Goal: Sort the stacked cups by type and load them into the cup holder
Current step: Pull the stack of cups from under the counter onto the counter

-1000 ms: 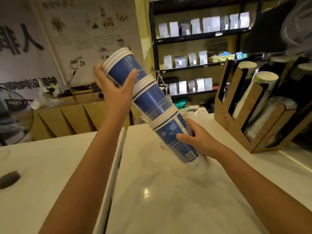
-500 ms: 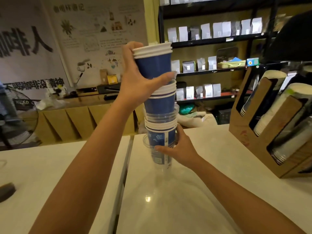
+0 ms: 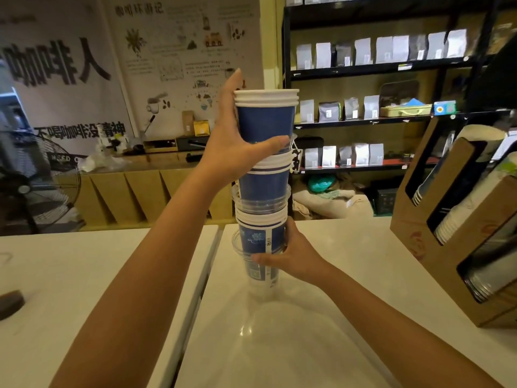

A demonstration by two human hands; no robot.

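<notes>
A tall mixed stack of cups (image 3: 264, 186) stands upright on the white counter (image 3: 321, 331): blue paper cups with white rims nested with clear plastic cups. My left hand (image 3: 235, 147) is wrapped around the top blue paper cups (image 3: 265, 119). My right hand (image 3: 291, 256) grips the clear plastic cup (image 3: 261, 275) at the base of the stack. The brown cardboard cup holder (image 3: 414, 242) stands at the right, its slanted slots holding rows of white and clear cups.
A gap (image 3: 207, 264) splits the counter into two slabs just left of the stack. A dark object (image 3: 11, 302) lies at the far left edge. A fan (image 3: 36, 186), wooden cabinets and a black shelf of bags (image 3: 377, 107) stand behind the counter.
The stack has swung from tilted to upright. Both hands kept their grip, the left on top and the right at the base. The view has shifted, bringing the holder closer on the right.
</notes>
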